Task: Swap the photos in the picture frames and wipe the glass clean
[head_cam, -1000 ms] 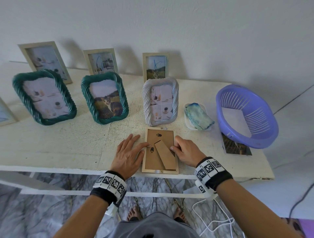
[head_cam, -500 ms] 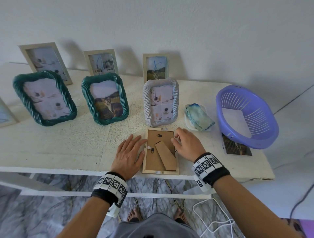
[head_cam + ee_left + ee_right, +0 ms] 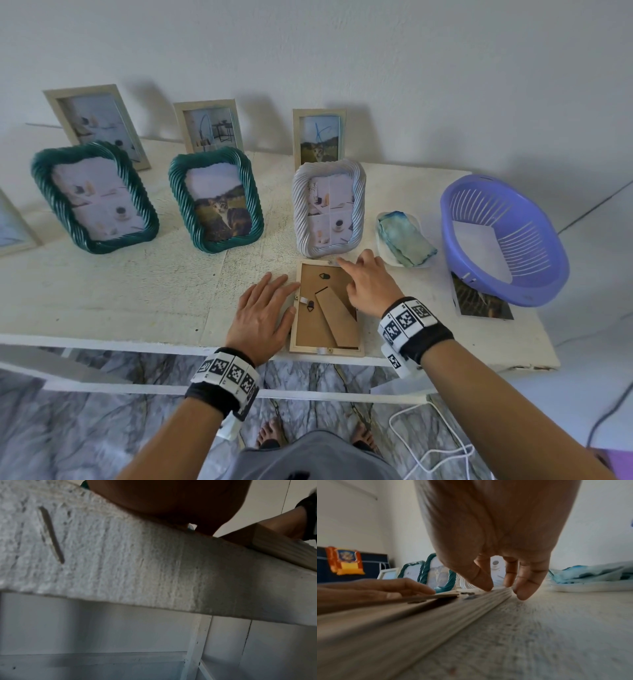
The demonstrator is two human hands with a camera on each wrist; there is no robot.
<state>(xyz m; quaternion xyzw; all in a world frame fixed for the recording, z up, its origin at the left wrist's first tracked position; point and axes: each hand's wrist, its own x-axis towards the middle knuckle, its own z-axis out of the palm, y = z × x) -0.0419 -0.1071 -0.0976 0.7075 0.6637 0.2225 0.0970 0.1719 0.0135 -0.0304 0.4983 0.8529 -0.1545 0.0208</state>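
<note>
A light wooden picture frame (image 3: 310,329) lies face down at the table's front edge, its brown backing and easel stand (image 3: 337,322) facing up. My left hand (image 3: 270,298) lies flat on the table, its fingertips touching the frame's left edge by a small turn tab (image 3: 304,300). My right hand (image 3: 352,267) reaches over the frame's far right corner, index finger stretched toward the top rim. In the right wrist view the right hand (image 3: 501,588) has its thumb tip on the frame rim (image 3: 436,615) and another fingertip on the table beside it. Neither hand holds anything.
A white rope-edged frame (image 3: 329,212) stands just behind the lying frame. Two green frames (image 3: 215,202) (image 3: 94,198) stand to the left, with wooden frames along the wall. A blue-green cloth (image 3: 407,240) on a white dish, a purple basket (image 3: 503,240) and a loose photo (image 3: 479,305) lie to the right.
My right hand has slid from the frame's right edge, near the stand, up to its far right corner. The left hand has stayed flat beside the frame.
</note>
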